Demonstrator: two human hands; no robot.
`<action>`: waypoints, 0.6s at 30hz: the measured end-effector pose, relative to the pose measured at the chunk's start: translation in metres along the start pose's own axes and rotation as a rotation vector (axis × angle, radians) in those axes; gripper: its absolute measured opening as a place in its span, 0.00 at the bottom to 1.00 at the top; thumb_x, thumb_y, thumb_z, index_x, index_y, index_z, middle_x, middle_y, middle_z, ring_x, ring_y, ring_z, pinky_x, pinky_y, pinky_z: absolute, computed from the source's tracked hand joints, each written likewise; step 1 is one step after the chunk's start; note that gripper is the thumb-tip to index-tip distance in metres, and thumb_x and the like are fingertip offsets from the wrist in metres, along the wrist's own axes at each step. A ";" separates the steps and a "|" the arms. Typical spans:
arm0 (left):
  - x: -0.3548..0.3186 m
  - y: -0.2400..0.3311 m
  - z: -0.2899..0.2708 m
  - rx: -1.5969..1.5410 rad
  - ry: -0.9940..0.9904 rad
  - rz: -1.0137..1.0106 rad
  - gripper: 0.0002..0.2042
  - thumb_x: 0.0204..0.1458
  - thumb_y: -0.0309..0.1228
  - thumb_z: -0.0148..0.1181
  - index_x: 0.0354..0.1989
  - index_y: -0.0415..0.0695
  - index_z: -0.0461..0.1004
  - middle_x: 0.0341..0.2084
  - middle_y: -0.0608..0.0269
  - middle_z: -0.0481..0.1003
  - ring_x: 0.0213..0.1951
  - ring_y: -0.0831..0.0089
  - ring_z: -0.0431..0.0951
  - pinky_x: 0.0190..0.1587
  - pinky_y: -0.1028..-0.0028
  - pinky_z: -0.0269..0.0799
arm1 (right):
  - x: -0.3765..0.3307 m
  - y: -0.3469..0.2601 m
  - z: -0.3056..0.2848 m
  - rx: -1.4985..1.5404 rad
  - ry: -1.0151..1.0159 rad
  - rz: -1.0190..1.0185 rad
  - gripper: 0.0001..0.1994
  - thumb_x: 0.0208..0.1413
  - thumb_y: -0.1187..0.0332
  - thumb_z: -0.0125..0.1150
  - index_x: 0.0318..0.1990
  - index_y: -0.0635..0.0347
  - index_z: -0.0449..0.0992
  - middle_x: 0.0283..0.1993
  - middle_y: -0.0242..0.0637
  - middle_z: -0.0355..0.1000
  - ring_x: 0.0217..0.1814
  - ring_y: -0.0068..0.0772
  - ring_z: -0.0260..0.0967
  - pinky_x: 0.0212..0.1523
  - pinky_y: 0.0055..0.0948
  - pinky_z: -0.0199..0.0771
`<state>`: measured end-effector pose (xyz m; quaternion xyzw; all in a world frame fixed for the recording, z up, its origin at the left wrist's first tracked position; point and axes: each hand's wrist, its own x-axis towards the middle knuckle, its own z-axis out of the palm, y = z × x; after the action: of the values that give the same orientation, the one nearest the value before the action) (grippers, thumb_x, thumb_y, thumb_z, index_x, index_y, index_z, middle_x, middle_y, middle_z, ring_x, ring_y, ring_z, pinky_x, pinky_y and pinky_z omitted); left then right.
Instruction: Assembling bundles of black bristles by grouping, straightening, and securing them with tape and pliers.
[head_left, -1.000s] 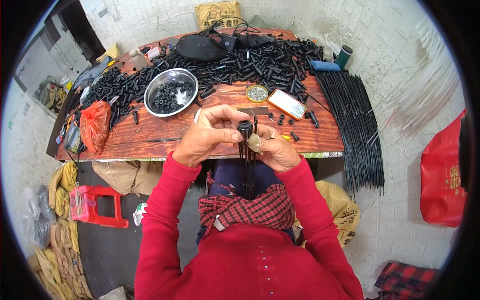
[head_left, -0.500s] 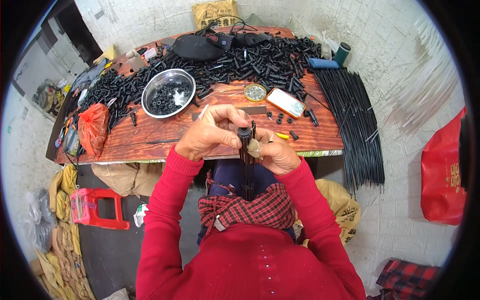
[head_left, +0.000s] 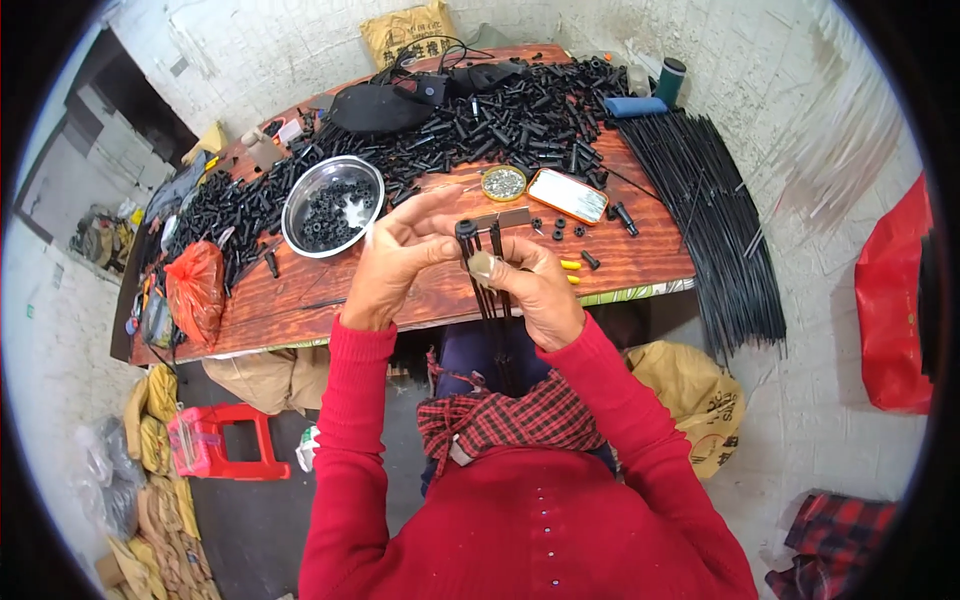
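Observation:
My right hand [head_left: 540, 290] grips a bundle of thin black rods [head_left: 492, 310] that run down toward my lap. A pale cover sits on its thumb [head_left: 483, 265]. On top of one rod stands a black ribbed fitting [head_left: 466, 230]. My left hand [head_left: 398, 262] is beside it with fingers stretched and apart, its thumb tip close to or touching the fitting; I cannot tell which. Beyond my hands, a metal bowl [head_left: 290, 215] holds small black rings. A round tin [head_left: 503, 183] of small metal bits and a white tray with an orange rim [head_left: 567, 196] lie nearby.
A large heap of black tubular parts [head_left: 440, 145] covers the back of the wooden table [head_left: 255, 300]. Long black rods [head_left: 705, 215] hang over its right edge. A red plastic bag [head_left: 196, 290] sits at the left; a red stool [head_left: 270, 440] stands on the floor.
My left fingers have come off the fitting and spread apart. Both hands and the rods have shifted slightly left in the picture, and the view has tilted a little.

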<state>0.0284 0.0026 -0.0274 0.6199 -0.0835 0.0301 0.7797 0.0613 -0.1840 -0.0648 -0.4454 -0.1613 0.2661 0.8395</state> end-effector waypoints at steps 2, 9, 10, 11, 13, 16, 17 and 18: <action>-0.008 0.008 0.005 0.113 0.164 0.068 0.25 0.49 0.22 0.71 0.58 0.36 0.74 0.39 0.62 0.80 0.38 0.78 0.79 0.43 0.77 0.75 | 0.005 0.007 0.001 -0.059 0.011 -0.066 0.08 0.59 0.71 0.66 0.44 0.62 0.78 0.37 0.26 0.76 0.36 0.14 0.70 0.38 0.19 0.70; -0.021 0.014 0.014 0.292 0.254 0.123 0.16 0.52 0.21 0.68 0.50 0.35 0.78 0.38 0.63 0.80 0.39 0.79 0.78 0.45 0.79 0.75 | 0.003 0.008 0.019 -0.303 0.002 -0.213 0.06 0.59 0.72 0.66 0.40 0.62 0.76 0.35 0.26 0.74 0.36 0.13 0.68 0.38 0.18 0.69; -0.022 0.014 0.013 0.302 0.258 0.124 0.16 0.52 0.21 0.67 0.49 0.35 0.78 0.39 0.63 0.80 0.40 0.79 0.78 0.45 0.78 0.74 | 0.003 0.009 0.019 -0.247 0.015 -0.240 0.06 0.60 0.72 0.65 0.41 0.63 0.75 0.36 0.27 0.74 0.37 0.14 0.69 0.40 0.18 0.70; -0.022 0.013 0.012 0.304 0.253 0.121 0.16 0.52 0.21 0.67 0.49 0.35 0.78 0.39 0.63 0.80 0.40 0.79 0.78 0.45 0.78 0.74 | 0.001 0.010 0.019 -0.193 0.027 -0.264 0.06 0.60 0.73 0.65 0.41 0.64 0.75 0.37 0.28 0.75 0.39 0.15 0.70 0.42 0.19 0.72; -0.021 0.010 0.010 0.271 0.255 0.155 0.15 0.52 0.21 0.67 0.49 0.35 0.79 0.39 0.63 0.80 0.41 0.79 0.77 0.47 0.79 0.74 | 0.002 0.009 0.013 -0.251 0.022 -0.259 0.07 0.60 0.73 0.64 0.42 0.65 0.75 0.38 0.29 0.75 0.40 0.16 0.71 0.43 0.20 0.73; -0.020 0.010 0.012 0.271 0.241 0.153 0.15 0.51 0.19 0.67 0.49 0.35 0.79 0.41 0.63 0.80 0.41 0.79 0.77 0.47 0.79 0.73 | 0.001 0.007 0.010 -0.371 0.021 -0.290 0.06 0.60 0.75 0.63 0.42 0.66 0.74 0.39 0.30 0.75 0.40 0.17 0.71 0.44 0.22 0.74; -0.020 0.009 0.011 0.275 0.239 0.150 0.15 0.51 0.19 0.67 0.49 0.35 0.79 0.41 0.63 0.80 0.41 0.79 0.77 0.47 0.79 0.73 | 0.000 0.007 0.011 -0.435 0.022 -0.327 0.05 0.60 0.75 0.62 0.41 0.67 0.74 0.39 0.30 0.75 0.39 0.17 0.71 0.42 0.22 0.74; -0.020 0.007 0.008 0.242 0.248 0.147 0.16 0.51 0.19 0.67 0.49 0.35 0.79 0.41 0.63 0.80 0.41 0.79 0.77 0.47 0.79 0.74 | 0.000 0.005 0.011 -0.429 0.024 -0.328 0.05 0.60 0.75 0.62 0.41 0.67 0.74 0.39 0.30 0.75 0.39 0.17 0.71 0.42 0.22 0.74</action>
<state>0.0070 -0.0026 -0.0217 0.6928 -0.0277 0.1729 0.6996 0.0540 -0.1739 -0.0632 -0.5842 -0.2741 0.0809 0.7597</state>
